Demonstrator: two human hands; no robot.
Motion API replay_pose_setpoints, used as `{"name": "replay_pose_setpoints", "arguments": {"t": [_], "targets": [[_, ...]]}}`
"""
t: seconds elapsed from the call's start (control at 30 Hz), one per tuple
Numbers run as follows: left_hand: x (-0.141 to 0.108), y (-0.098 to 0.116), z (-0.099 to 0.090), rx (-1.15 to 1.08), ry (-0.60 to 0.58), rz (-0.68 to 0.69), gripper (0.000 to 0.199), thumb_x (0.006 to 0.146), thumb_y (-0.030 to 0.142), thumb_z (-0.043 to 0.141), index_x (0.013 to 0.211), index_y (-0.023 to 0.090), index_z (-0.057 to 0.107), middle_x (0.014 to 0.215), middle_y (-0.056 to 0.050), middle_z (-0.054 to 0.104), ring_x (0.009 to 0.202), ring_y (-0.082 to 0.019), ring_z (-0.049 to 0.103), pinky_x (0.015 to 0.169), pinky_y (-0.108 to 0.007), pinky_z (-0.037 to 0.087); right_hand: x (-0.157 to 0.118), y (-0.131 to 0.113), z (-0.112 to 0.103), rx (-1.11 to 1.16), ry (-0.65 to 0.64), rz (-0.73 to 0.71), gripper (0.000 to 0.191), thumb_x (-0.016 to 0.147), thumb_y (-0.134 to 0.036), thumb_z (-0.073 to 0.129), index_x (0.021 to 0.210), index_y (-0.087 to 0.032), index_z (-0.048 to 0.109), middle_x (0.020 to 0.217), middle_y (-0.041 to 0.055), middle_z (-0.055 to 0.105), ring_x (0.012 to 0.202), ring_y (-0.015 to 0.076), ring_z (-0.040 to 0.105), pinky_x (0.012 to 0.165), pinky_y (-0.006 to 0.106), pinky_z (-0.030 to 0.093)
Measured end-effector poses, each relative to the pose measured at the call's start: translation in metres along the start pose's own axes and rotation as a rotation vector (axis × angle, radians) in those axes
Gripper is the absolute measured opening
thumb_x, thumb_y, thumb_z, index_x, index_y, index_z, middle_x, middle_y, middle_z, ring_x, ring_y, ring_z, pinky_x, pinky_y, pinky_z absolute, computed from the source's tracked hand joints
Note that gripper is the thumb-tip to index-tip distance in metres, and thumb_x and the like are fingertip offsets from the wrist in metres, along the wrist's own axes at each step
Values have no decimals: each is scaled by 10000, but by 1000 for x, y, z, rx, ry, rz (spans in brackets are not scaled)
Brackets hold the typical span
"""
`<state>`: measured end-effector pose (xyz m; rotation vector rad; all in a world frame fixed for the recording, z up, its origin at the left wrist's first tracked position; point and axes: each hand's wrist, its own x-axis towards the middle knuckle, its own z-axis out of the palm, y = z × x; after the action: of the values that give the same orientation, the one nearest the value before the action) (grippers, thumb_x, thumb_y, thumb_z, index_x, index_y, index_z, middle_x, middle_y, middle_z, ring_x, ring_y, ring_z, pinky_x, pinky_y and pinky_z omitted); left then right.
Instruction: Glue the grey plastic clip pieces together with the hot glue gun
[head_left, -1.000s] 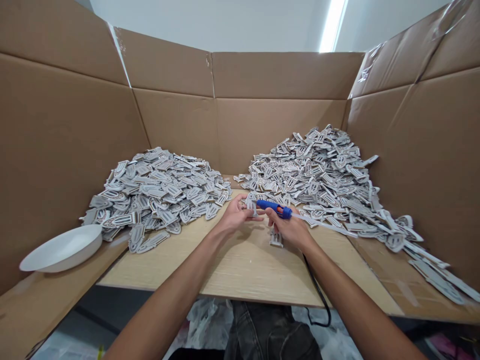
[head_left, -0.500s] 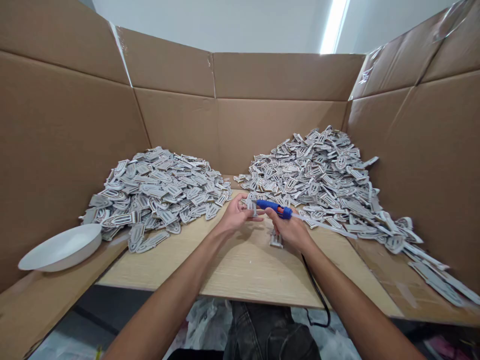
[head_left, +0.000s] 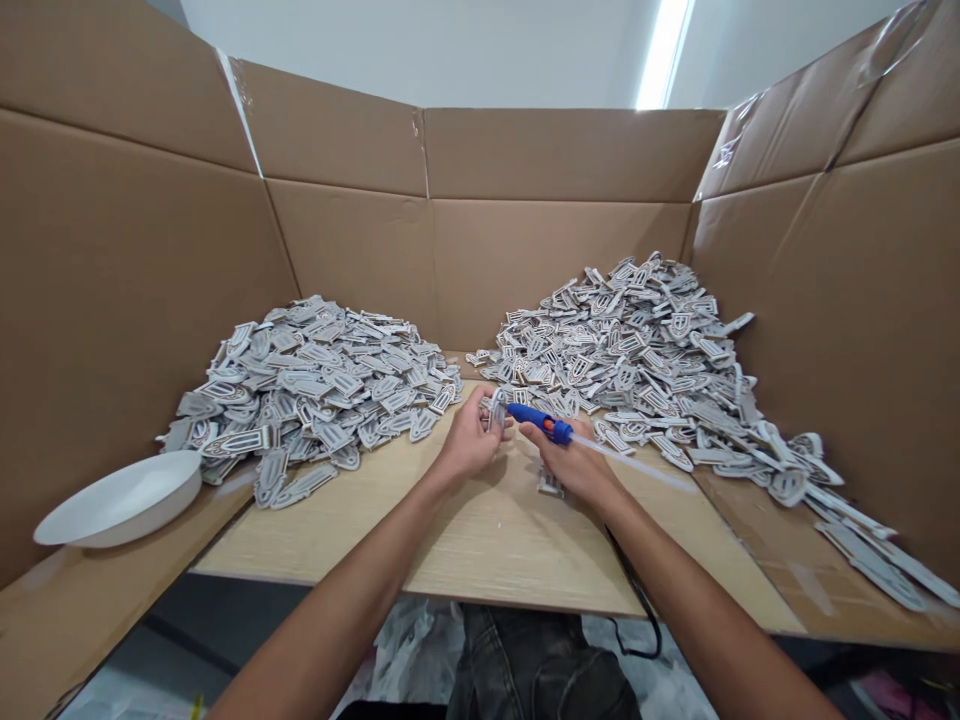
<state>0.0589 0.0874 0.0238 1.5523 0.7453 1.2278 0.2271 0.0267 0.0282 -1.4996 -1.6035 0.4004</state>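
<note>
no writing or brand can be read on anything. the left hand point(head_left: 471, 440) pinches a small grey cutout piece point(head_left: 496, 408) above the wooden board point(head_left: 495, 540); the right hand point(head_left: 574, 462) is clenched round a blue glue gun point(head_left: 536, 418), nozzle at the piece. a second piece under the right hand seems half hidden. since a second ago both hands have drawn slightly nearer.
</note>
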Motion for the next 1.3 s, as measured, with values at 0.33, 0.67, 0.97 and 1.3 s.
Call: {"name": "replay_pose_setpoints", "arguments": {"t": [0.33, 0.67, 0.97, 1.3], "targets": [[2, -15, -1, 93, 37, 70, 265, 844, 167, 672, 1052, 232, 522, 911, -26, 713, 755, -146, 693, 679, -233, 546, 5, 9, 6, -554, 152, -276, 350, 998, -510, 587, 952, -188, 717, 945, 104, 694, 692, 196, 614, 616, 292, 374], [3, -5, 1, 62, 104, -203, 247, 801, 246, 749, 821, 209, 505, 659, -5, 685, 491, -133, 628, 478, -207, 461, 9, 9, -14, -191, 280, 18, 611, 945, -732, 448, 629, -234, 608, 587, 32, 627, 588, 196, 555, 641, 306, 398], [9, -3, -8, 159, 172, -126, 221, 739, 345, 744, 652, 181, 623, 584, -2, 621, 465, -111, 508, 438, -211, 359, 10, 11, -14, 95, 141, 143, 653, 857, -820, 467, 634, -228, 629, 535, 24, 619, 574, 198, 624, 594, 297, 448], [8, 2, -4, 49, 65, -92, 188, 706, 328, 733, 664, 176, 631, 535, 18, 556, 440, -94, 448, 438, -216, 333, 3, 4, -10, 177, -53, 126, 610, 887, -741, 528, 578, -217, 568, 502, -6, 571, 442, 127, 527, 485, 253, 411]]}}
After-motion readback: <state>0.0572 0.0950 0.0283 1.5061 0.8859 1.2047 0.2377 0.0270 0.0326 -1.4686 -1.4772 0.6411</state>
